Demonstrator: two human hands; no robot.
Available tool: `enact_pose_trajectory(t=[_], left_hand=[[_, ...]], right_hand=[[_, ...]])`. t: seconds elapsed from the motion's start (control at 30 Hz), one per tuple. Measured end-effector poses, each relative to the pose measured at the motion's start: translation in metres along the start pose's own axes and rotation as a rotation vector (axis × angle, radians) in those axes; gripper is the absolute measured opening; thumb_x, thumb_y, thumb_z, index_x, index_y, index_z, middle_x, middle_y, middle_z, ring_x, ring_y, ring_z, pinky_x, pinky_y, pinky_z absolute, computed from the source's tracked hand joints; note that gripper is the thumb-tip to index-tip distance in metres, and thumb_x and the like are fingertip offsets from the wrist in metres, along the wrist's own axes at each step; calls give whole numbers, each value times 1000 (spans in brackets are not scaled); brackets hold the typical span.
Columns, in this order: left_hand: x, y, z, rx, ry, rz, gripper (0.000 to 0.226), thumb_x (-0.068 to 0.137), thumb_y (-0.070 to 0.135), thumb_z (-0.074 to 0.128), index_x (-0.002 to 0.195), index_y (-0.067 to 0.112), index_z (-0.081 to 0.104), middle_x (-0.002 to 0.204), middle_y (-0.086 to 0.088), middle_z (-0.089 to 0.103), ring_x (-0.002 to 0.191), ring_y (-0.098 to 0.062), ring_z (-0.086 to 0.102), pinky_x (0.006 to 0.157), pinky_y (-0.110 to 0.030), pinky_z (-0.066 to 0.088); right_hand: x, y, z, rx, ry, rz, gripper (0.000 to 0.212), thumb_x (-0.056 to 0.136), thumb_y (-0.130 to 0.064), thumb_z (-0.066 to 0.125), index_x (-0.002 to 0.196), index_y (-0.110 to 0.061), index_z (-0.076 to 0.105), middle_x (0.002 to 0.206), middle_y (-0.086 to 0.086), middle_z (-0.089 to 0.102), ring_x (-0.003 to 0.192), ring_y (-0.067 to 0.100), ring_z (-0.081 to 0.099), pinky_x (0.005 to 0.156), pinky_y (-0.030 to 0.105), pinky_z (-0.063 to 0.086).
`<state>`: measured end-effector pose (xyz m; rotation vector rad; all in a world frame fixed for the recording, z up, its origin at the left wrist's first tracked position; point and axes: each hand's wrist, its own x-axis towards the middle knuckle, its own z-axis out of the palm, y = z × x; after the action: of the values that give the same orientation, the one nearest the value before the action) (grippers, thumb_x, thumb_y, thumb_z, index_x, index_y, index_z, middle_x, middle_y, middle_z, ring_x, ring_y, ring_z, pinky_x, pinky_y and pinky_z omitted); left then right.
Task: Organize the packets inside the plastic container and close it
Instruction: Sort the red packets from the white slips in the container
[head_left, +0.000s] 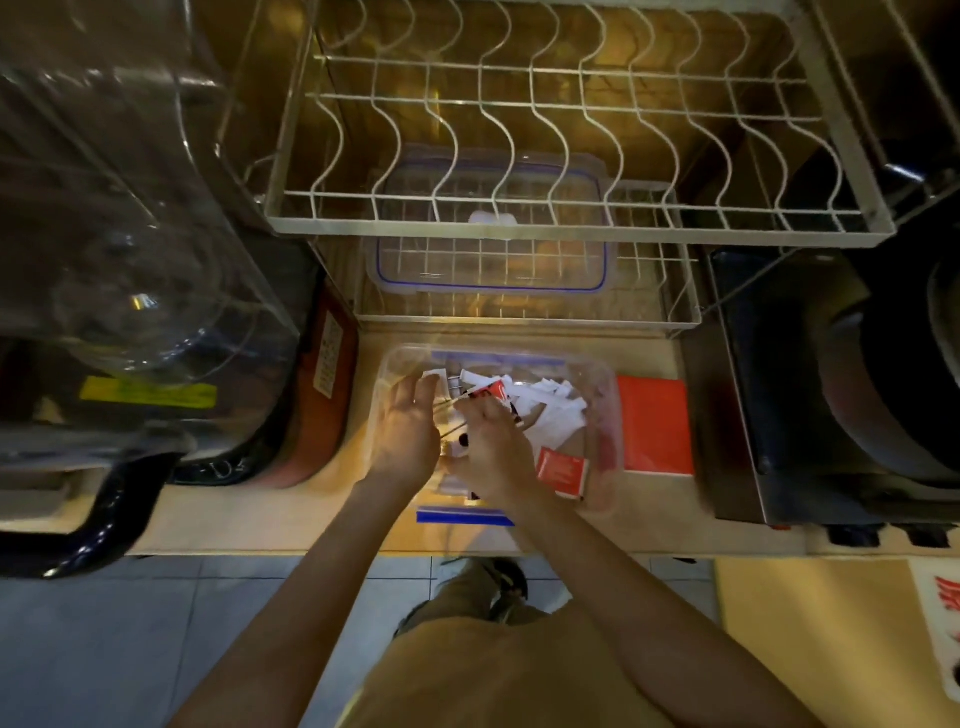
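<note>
A clear plastic container (605, 387) with blue clips stands open on the counter in front of me. Several white and red packets (550, 410) lie loose inside it, and one red packet (561, 470) leans near its right front corner. My left hand (408, 426) is inside the container's left half, fingers spread and slightly curled over the packets. Beside it, my right hand (493, 447) reaches in with fingers pinched on a red and white packet (488, 391). The container's clear lid (493, 249), edged with a blue seal, rests on the lower wire shelf behind.
A white wire dish rack (571, 156) overhangs the counter at the back. A red booklet (657, 426) lies right of the container. A water dispenser with a clear bottle (130, 291) stands at the left, a dark appliance (831, 389) at the right.
</note>
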<state>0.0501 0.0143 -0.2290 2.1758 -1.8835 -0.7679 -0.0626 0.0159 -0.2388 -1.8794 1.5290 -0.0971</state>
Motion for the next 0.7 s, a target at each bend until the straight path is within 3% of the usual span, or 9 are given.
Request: enact_pose_trajectory(t=[0.2, 0.37, 0.5, 0.63, 0.7], left_hand=[[11, -1, 5, 11, -38, 4, 64, 85, -5, 49, 142, 6, 24, 152, -14, 25, 142, -27, 20, 114, -35, 28], [14, -1, 6, 96, -121, -32, 84, 82, 3, 59, 147, 14, 7, 145, -16, 25, 134, -32, 25, 109, -36, 33], [16, 2, 4, 188, -206, -92, 72, 83, 12, 62, 141, 6, 19, 140, -19, 26, 131, -34, 27, 110, -38, 31], [13, 9, -5, 217, -174, -94, 60, 80, -7, 55, 133, 4, 31, 134, -20, 30, 124, -35, 33, 104, -38, 38], [13, 19, -13, 204, -119, -60, 52, 82, -7, 52, 131, 4, 35, 132, -19, 32, 121, -35, 35, 100, -39, 40]], right_hand=[[6, -5, 9, -130, 34, 12, 55, 82, -22, 65, 130, -11, 42, 132, 11, 43, 122, 28, 41, 92, 36, 43], [6, -2, 8, -70, 3, 30, 57, 81, -23, 67, 131, -13, 43, 136, 9, 41, 126, 26, 37, 99, 35, 41], [-2, 0, -8, 47, 11, 40, 65, 77, -27, 71, 134, -15, 42, 138, 8, 42, 127, 24, 40, 102, 35, 41], [-19, 8, -35, 228, 178, 84, 59, 76, -27, 72, 129, -18, 47, 129, 3, 51, 116, 18, 49, 87, 22, 39], [-31, 16, -52, 360, 298, 102, 57, 73, -26, 74, 125, -22, 49, 125, 0, 55, 113, 16, 53, 90, 29, 46]])
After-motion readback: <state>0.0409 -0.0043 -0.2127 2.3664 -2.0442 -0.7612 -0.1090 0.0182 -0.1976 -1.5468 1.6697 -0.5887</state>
